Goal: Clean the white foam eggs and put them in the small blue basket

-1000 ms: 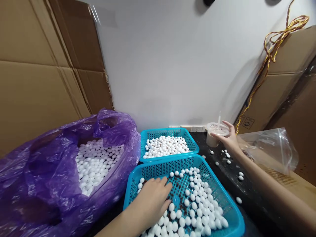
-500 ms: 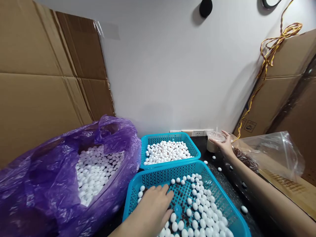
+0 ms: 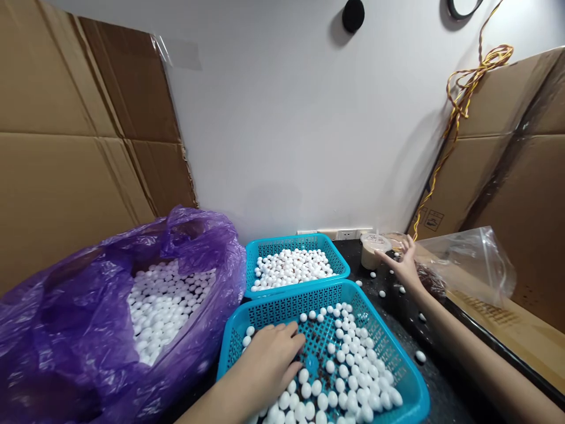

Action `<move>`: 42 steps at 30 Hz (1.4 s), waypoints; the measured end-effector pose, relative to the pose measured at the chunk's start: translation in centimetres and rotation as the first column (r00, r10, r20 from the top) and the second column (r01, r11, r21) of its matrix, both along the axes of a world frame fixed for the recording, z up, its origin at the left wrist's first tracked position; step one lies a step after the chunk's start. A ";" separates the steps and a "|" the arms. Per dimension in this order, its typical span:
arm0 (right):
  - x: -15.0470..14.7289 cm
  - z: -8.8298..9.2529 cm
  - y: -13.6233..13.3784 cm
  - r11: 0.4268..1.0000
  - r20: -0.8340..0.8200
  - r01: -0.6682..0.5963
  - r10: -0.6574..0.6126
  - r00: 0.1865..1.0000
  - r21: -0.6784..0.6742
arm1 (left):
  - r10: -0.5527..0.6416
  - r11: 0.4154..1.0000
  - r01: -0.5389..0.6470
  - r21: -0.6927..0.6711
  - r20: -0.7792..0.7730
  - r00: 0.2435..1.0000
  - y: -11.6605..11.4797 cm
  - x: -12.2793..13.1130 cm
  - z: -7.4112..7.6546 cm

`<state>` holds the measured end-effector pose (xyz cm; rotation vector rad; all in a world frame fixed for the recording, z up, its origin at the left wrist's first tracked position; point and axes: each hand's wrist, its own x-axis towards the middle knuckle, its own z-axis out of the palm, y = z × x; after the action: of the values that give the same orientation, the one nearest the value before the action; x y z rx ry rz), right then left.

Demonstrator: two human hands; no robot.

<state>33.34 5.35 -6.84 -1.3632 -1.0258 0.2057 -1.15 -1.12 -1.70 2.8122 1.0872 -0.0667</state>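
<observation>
My left hand (image 3: 274, 353) is low inside the near blue plastic basket (image 3: 383, 321), palm down with its thumb apart from bent fingers. Its fingertips are partly hidden. Around it lie white egg-shaped balls (image 3: 364, 368) and small dark bits (image 3: 324, 380) on the basket floor. On the right, my right hand (image 3: 404, 266) is open, thumb and fingers spread, with nothing seen in it. Its thumb tip overlaps the edge of a lidded drink cup (image 3: 369, 257) with a straw; whether they touch I cannot tell. A clear plastic bag (image 3: 474, 259) with dark contents lies behind the wrist.
A second blue basket (image 3: 339, 259) full of white balls stands behind the first. At left sits a purple plastic bag (image 3: 88, 330) holding many white balls. Loose balls dot the black countertop (image 3: 435, 377). Cardboard (image 3: 521, 176) and yellow cord (image 3: 454, 112) are at right.
My right hand has let go of the cup, its fingers now spread beside it. The whole view has shifted slightly. My left hand stays in the near basket.
</observation>
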 end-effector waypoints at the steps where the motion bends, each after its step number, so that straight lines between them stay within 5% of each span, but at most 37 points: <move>1: -0.8 0.5 -1.2 0.998 0.116 0.028 -0.035 0.993 0.064 | -0.011 1.000 0.011 -0.005 0.007 1.000 0.0 0.0 0.0; 4: -4.4 2.5 -4.8 0.972 0.421 -0.227 0.180 0.889 0.064 | -0.038 0.999 0.038 -0.029 0.024 0.999 0.1 -0.1 0.0; 7: -8.1 4.3 -7.1 0.767 0.549 -0.579 0.621 0.559 -0.277 | -0.055 0.997 0.057 -0.049 0.050 0.997 0.3 -0.2 0.0; 10: -10.6 4.8 -7.8 0.592 0.537 -0.614 0.787 0.303 -0.522 | -0.053 0.994 0.059 -0.087 0.069 0.996 0.4 -0.4 0.1; 12: -11.4 4.5 -7.7 0.533 0.510 -0.599 0.829 0.228 -0.598 | -0.054 0.992 0.062 -0.109 0.069 0.996 0.4 -0.4 0.2; 19: -11.7 3.8 -7.6 0.502 0.482 -0.551 0.854 0.195 -0.667 | -0.092 0.993 0.096 -0.072 0.058 0.994 0.2 -0.4 0.4; 28: -11.8 3.5 -7.6 0.532 0.526 -0.446 0.837 0.150 -0.720 | -0.128 0.990 0.134 -0.050 0.119 0.985 0.1 -0.1 0.3; 34: -12.0 3.5 -7.5 0.536 0.480 -0.463 0.843 0.244 -0.706 | -0.120 0.987 0.135 -0.082 0.167 0.979 0.1 -0.3 0.2; 42: -11.9 3.1 -6.6 0.500 0.275 -0.682 0.865 0.420 -0.534 | -0.099 0.973 0.152 -0.172 0.284 0.954 0.6 -0.7 -0.2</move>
<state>21.41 -1.27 -3.71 -1.1317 -2.1854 0.8075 -1.90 -0.50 -1.93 2.6148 0.7930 0.1909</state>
